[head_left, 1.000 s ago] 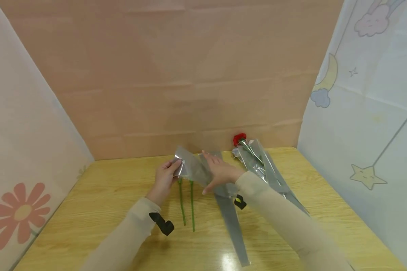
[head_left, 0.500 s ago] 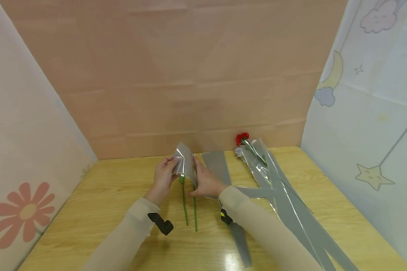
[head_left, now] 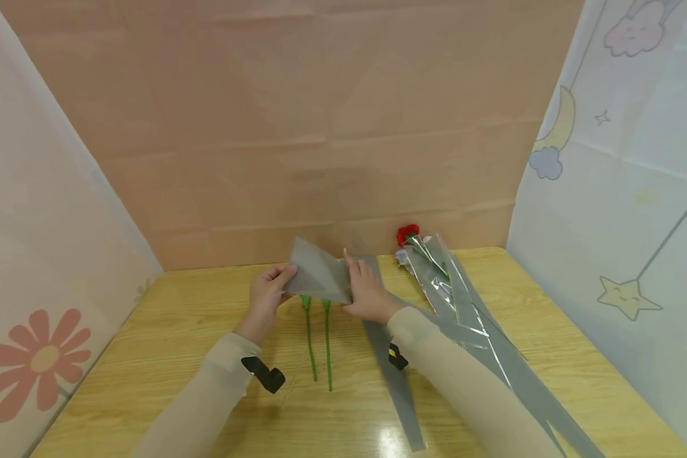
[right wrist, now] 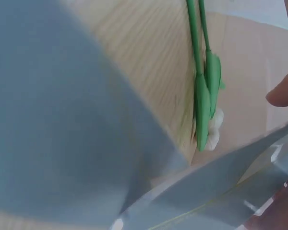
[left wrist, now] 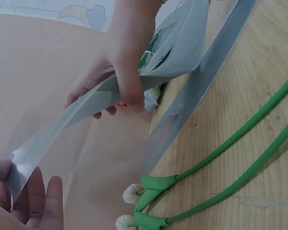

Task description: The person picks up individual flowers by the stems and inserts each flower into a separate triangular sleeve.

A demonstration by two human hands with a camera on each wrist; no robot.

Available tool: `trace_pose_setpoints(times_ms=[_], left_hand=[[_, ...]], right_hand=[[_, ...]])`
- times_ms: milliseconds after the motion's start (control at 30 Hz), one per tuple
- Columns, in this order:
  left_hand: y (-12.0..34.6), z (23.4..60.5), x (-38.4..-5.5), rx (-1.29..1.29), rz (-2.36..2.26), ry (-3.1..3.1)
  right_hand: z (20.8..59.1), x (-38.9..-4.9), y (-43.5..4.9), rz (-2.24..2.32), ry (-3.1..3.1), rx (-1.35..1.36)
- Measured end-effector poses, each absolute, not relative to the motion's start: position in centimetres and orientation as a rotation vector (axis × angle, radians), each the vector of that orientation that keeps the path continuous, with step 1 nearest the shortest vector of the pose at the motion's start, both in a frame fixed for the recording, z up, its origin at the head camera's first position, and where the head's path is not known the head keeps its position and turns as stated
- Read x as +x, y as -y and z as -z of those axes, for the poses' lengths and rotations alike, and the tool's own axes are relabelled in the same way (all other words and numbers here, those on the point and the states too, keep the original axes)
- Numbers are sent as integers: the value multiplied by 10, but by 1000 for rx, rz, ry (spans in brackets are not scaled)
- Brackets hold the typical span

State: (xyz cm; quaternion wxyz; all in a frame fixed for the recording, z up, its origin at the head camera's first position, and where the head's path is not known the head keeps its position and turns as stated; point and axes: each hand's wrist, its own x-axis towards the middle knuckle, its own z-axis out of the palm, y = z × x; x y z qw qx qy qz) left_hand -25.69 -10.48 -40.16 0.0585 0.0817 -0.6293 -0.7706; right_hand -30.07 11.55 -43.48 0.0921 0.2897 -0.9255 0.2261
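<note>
My left hand (head_left: 266, 292) pinches one end of a grey see-through plastic flower sleeve (head_left: 317, 270), thumb on one face, fingers behind. At the other end my right hand (head_left: 369, 292) grips it; in the left wrist view my right thumb (left wrist: 129, 91) crosses its near face. From there the sleeve runs on to the right, partly under the right forearm. Two green stems (head_left: 328, 350) lie side by side on the table below the hands. Their white flower heads (left wrist: 131, 193) are hidden behind the plastic in the head view but show in the left wrist view.
Another grey plastic strip (head_left: 397, 388) lies on the wooden table (head_left: 166, 356), reaching toward the front edge. At the back right a red flower (head_left: 408, 234) lies with clear wrapping (head_left: 443, 286). A pink backdrop (head_left: 320, 159) stands behind, with patterned sheets at both sides.
Half a second ago the right hand was close to the left and the plastic was bent between them. Now the right hand is farther right, and the plastic spreads flatter.
</note>
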Motion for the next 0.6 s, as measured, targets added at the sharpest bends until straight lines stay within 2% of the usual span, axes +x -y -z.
trace_pose_setpoints(times_ms=[300,600], left_hand=[[98,413,-252,191,2480,1971],[82,418,-246,1,2918,1585]], right_hand=[[437,-302,-130,-506,2724,943],[442,-301,-136,-658,2611,1092]])
